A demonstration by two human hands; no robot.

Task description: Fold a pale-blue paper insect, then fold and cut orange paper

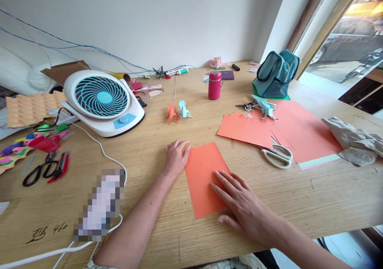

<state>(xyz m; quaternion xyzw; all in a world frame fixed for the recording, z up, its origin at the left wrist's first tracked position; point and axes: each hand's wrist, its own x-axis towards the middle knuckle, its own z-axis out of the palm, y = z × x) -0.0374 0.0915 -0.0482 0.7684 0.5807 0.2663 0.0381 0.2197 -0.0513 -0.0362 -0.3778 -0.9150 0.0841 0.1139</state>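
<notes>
A sheet of orange paper [201, 177] lies on the wooden table in front of me. My left hand [176, 157] is at its far left corner, with the thumb and bent fingers closed on the paper's edge. Across the lower right part of the sheet, my right hand [237, 199] rests flat with its fingers stretched out and nothing held. The thumb of that hand is just off the near edge.
Right of the sheet lie white-handled scissors [277, 156], a cut orange piece [245, 129] and larger orange sheets [308, 131]. Folded paper insects [184, 109] stand farther back, near a pink flask [214, 85]. A fan [103, 101] and black-handled scissors [44, 171] are at left.
</notes>
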